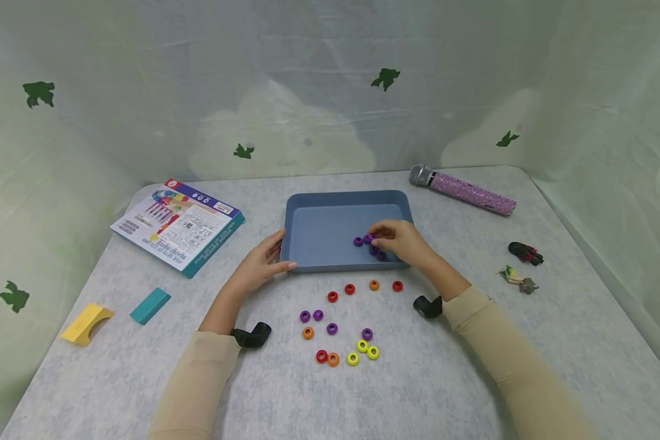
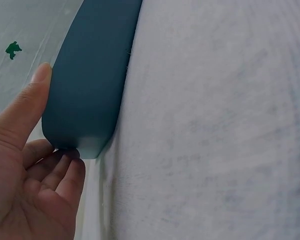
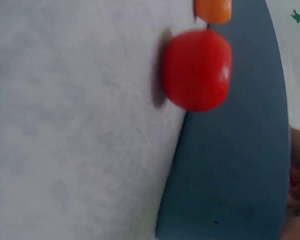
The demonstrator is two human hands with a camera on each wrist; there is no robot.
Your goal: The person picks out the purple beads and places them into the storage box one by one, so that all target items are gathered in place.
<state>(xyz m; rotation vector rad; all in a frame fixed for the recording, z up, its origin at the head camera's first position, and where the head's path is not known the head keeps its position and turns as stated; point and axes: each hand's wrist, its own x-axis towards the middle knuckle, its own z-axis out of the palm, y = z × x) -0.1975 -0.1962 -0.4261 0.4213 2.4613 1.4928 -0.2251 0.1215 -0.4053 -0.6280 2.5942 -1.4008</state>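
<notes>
A shallow blue-grey tray (image 1: 330, 226) lies on the table. My left hand (image 1: 260, 263) holds its near left corner; in the left wrist view the thumb (image 2: 32, 97) lies against one wall and the fingers bend at the corner. My right hand (image 1: 400, 239) reaches over the tray's near right side, thumb and forefinger pinching a purple bead (image 1: 368, 239). Other purple beads (image 1: 358, 241) lie in the tray by the fingertips. In the right wrist view the tray wall (image 3: 230, 150) hides most of the hand, and a red bead (image 3: 197, 70) stands close.
Loose red (image 1: 332, 296), orange (image 1: 308, 333), purple (image 1: 332, 329) and yellow beads (image 1: 373, 352) lie in front of the tray. A flat box (image 1: 181, 223), yellow arch block (image 1: 87, 324) and teal block (image 1: 150, 305) are left; a glittery microphone (image 1: 467, 190) and two small figures (image 1: 525, 252) right.
</notes>
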